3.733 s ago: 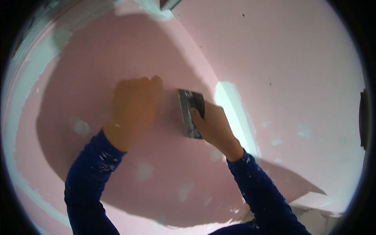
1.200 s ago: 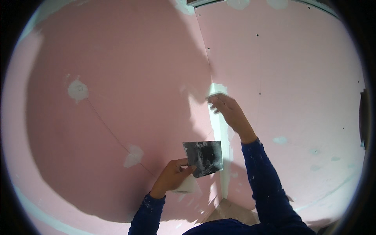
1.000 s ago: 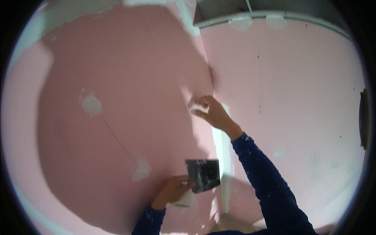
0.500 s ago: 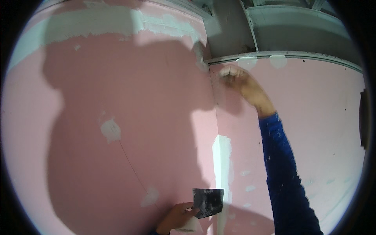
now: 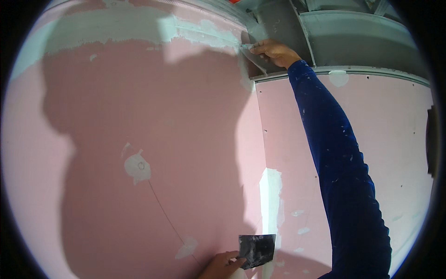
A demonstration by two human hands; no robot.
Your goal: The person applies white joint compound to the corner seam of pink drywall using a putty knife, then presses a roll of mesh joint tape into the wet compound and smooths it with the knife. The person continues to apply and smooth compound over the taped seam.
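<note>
My right hand (image 5: 275, 52) is raised to the upper corner, its fingers pinching a small piece of white mesh tape (image 5: 246, 46). The tape's free end lies at the edge of the left pink wallboard (image 5: 186, 116), beside a grey metal frame. Low in the view, my left hand (image 5: 220, 267) grips a putty knife (image 5: 257, 251) with a wide, dark, compound-smeared blade. The blade stands in front of the corner joint, and its handle is hidden by the hand and lower edge. Something pale shows under that hand, mostly cut off.
White joint compound (image 5: 271, 200) coats the lower corner. A wide compound band (image 5: 107, 28) runs along the left wall's top, with round patches below. The right wallboard (image 5: 371, 139) meets a metal track under grey panels (image 5: 362, 39). My shadow covers much of the left wall.
My right hand has risen from in front of the right wallboard to the metal frame at the upper corner. The left hand and putty knife sit slightly lower and farther right in view.
</note>
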